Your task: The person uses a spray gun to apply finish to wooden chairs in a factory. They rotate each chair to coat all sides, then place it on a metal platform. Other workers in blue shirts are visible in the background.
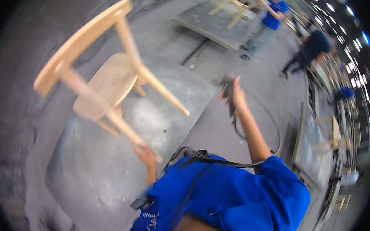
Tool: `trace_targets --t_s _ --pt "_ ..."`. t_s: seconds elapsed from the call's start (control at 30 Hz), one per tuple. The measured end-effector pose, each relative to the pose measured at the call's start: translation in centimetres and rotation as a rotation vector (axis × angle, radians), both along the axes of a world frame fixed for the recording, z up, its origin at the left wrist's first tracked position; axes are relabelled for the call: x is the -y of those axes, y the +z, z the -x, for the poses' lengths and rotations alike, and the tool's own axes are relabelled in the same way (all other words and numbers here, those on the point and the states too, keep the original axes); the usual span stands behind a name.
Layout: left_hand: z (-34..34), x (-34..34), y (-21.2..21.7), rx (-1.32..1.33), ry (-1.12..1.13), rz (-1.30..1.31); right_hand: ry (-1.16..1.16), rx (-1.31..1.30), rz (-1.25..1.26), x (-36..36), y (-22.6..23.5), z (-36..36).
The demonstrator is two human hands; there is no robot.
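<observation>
A pale wooden chair [106, 83] with a curved backrest stands tilted over a grey metal-topped table [101, 174] at the left. Low on its near leg, close to the tip, my left hand [146, 155] is closed around the wood. Out to the right and away from the chair, my right hand [237, 93] grips a dark hand tool [228, 89] shaped like a spray gun; motion blur hides its details. A thin hose [279, 136] loops from the tool's side back toward my arm.
Beyond the table, a person in a blue shirt [276, 13] handles another wooden chair [236, 6] on a second platform [191, 20]. Further right walks a person in dark clothes [314, 47]. At the right edge stands a platform [307, 154] with a wooden chair [335, 133].
</observation>
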State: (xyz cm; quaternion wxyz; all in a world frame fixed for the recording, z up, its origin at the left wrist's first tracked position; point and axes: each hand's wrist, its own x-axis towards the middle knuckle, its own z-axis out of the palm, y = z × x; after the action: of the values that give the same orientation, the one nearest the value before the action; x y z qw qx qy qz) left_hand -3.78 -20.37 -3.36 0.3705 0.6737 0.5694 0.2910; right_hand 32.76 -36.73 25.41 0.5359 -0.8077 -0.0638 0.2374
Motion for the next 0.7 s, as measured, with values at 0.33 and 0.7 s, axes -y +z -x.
trace_targets --t_s 0.33,0.7 --pt "-13.4 -3.9 0.5 0.224 0.149 -0.257 -0.268 -0.249 -0.312 10.2 -1.7 8.3" --pt "-10.9 0.0 5.6 0.038 -0.235 -0.052 0.087 -0.207 -0.911 6.0 10.5 3.3"
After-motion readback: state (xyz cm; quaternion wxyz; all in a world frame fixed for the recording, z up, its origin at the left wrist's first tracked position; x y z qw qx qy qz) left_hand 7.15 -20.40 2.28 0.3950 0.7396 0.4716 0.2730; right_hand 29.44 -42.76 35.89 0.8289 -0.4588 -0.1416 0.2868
